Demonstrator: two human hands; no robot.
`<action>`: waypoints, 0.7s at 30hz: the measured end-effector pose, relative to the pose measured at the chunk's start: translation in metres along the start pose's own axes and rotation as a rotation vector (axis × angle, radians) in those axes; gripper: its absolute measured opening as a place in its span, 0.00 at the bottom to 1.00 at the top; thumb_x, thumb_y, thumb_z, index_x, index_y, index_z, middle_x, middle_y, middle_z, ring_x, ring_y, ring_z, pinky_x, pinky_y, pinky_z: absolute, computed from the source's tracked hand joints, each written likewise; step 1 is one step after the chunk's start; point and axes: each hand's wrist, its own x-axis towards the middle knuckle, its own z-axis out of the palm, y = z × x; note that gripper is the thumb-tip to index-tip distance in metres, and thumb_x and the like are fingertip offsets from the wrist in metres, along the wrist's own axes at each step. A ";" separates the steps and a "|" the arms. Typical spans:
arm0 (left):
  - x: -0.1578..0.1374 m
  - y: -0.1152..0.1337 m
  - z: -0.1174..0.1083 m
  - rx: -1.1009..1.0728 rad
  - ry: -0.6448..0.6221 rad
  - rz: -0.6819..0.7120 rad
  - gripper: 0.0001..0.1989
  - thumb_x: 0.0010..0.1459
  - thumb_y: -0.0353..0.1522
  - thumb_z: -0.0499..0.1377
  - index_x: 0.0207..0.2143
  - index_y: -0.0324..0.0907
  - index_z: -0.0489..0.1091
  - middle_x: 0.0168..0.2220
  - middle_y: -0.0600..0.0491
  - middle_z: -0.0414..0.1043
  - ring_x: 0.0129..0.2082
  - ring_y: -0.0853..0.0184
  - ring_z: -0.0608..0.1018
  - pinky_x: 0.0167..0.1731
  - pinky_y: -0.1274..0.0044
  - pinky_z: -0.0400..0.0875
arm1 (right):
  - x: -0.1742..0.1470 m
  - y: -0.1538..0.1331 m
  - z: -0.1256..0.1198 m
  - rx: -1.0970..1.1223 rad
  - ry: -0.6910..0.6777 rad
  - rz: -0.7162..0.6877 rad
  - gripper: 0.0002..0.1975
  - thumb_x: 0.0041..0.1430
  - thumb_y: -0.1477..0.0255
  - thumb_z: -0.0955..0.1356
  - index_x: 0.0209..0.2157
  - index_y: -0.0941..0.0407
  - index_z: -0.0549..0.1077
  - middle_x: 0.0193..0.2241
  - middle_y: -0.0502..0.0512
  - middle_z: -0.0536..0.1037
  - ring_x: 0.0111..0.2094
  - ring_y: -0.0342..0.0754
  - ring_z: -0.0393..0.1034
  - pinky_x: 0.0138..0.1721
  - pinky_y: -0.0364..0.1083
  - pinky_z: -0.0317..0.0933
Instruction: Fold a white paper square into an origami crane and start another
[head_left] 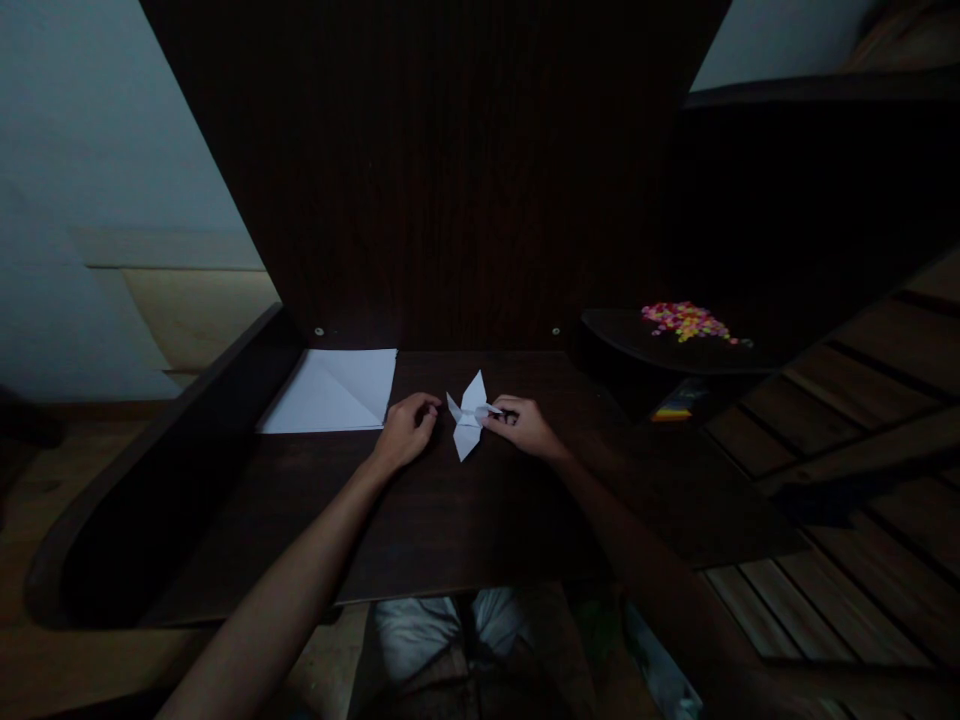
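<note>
A white origami crane (pixel 468 418) with its wings spread is on the dark desk, in the middle of the head view. My right hand (pixel 523 426) pinches the crane's right end between thumb and fingers. My left hand (pixel 409 428) rests just left of the crane, fingers loosely curved and holding nothing; a small gap separates its fingertips from the crane's left point. Beside that hand, to its left, lies a stack of white paper (pixel 330 392), the top sheet marked with a diagonal crease.
A tall dark wooden panel (pixel 450 200) rises behind the desk (pixel 465 530). On a rounded shelf (pixel 622 335) at the right sits a pile of small colourful pieces (pixel 686 321). Under it is a small item with a yellow and orange edge (pixel 672 413). A raised side board (pixel 165 470) borders the left.
</note>
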 end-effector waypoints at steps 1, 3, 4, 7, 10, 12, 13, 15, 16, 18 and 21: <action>0.000 0.001 0.000 -0.007 0.011 -0.014 0.11 0.54 0.27 0.52 0.36 0.41 0.73 0.34 0.51 0.76 0.34 0.64 0.76 0.38 0.74 0.70 | -0.001 -0.001 0.001 -0.018 0.033 -0.025 0.09 0.56 0.66 0.70 0.28 0.57 0.76 0.25 0.50 0.71 0.24 0.41 0.61 0.25 0.42 0.54; 0.000 0.004 0.000 -0.033 0.027 -0.066 0.10 0.55 0.29 0.52 0.35 0.41 0.73 0.34 0.51 0.76 0.35 0.64 0.76 0.38 0.74 0.70 | -0.002 -0.004 0.003 -0.063 0.123 -0.070 0.10 0.58 0.66 0.70 0.27 0.57 0.76 0.25 0.51 0.72 0.23 0.42 0.62 0.25 0.43 0.55; 0.000 0.005 -0.001 -0.056 0.029 -0.099 0.10 0.56 0.30 0.52 0.35 0.41 0.73 0.34 0.51 0.76 0.34 0.64 0.76 0.38 0.74 0.70 | -0.002 -0.006 0.004 -0.085 0.171 -0.087 0.10 0.58 0.66 0.69 0.27 0.57 0.76 0.25 0.52 0.72 0.23 0.43 0.63 0.25 0.43 0.56; 0.000 0.009 -0.001 -0.166 -0.023 -0.185 0.10 0.57 0.34 0.52 0.34 0.41 0.72 0.30 0.52 0.75 0.31 0.64 0.76 0.34 0.75 0.69 | -0.004 -0.012 0.007 -0.124 0.279 -0.121 0.09 0.59 0.67 0.69 0.27 0.55 0.77 0.27 0.55 0.75 0.26 0.46 0.67 0.29 0.45 0.61; 0.000 0.013 0.000 -0.309 -0.113 -0.225 0.11 0.56 0.35 0.53 0.32 0.41 0.73 0.27 0.53 0.74 0.28 0.66 0.75 0.31 0.76 0.69 | -0.005 -0.016 0.009 -0.131 0.309 -0.173 0.07 0.59 0.69 0.68 0.30 0.54 0.78 0.29 0.56 0.78 0.30 0.49 0.70 0.34 0.48 0.65; 0.000 0.016 0.001 -0.390 -0.146 -0.236 0.10 0.54 0.36 0.55 0.30 0.41 0.73 0.26 0.54 0.73 0.27 0.66 0.74 0.30 0.76 0.69 | -0.005 -0.018 0.010 -0.139 0.318 -0.209 0.07 0.59 0.70 0.68 0.31 0.53 0.79 0.29 0.57 0.79 0.31 0.50 0.71 0.35 0.49 0.66; -0.001 0.018 0.001 -0.418 -0.154 -0.244 0.09 0.53 0.36 0.56 0.30 0.41 0.73 0.25 0.55 0.73 0.27 0.67 0.74 0.30 0.77 0.69 | -0.005 -0.018 0.010 -0.145 0.324 -0.219 0.07 0.59 0.70 0.68 0.31 0.53 0.79 0.29 0.57 0.79 0.32 0.50 0.72 0.35 0.50 0.66; -0.001 0.021 0.002 -0.449 -0.166 -0.267 0.08 0.50 0.36 0.59 0.29 0.40 0.73 0.24 0.55 0.73 0.26 0.67 0.74 0.30 0.77 0.69 | -0.005 -0.018 0.010 -0.159 0.334 -0.226 0.07 0.59 0.70 0.68 0.32 0.53 0.79 0.29 0.57 0.79 0.31 0.50 0.72 0.35 0.49 0.67; -0.001 0.022 0.002 -0.457 -0.172 -0.279 0.08 0.50 0.36 0.60 0.28 0.40 0.73 0.23 0.56 0.72 0.26 0.67 0.74 0.30 0.77 0.69 | -0.005 -0.017 0.009 -0.165 0.337 -0.226 0.07 0.59 0.70 0.68 0.32 0.53 0.79 0.29 0.57 0.79 0.31 0.50 0.72 0.34 0.49 0.67; -0.001 0.023 0.003 -0.472 -0.181 -0.296 0.09 0.50 0.37 0.60 0.28 0.40 0.74 0.23 0.56 0.72 0.26 0.67 0.74 0.30 0.77 0.69 | -0.005 -0.017 0.009 -0.165 0.336 -0.229 0.07 0.59 0.70 0.68 0.32 0.53 0.79 0.29 0.57 0.79 0.30 0.49 0.71 0.33 0.49 0.66; -0.001 0.021 0.005 -0.492 -0.186 -0.301 0.10 0.50 0.38 0.60 0.28 0.40 0.74 0.24 0.55 0.73 0.26 0.68 0.75 0.31 0.77 0.69 | -0.005 -0.015 0.009 -0.145 0.328 -0.255 0.07 0.59 0.70 0.68 0.32 0.54 0.79 0.29 0.57 0.79 0.30 0.49 0.72 0.32 0.48 0.66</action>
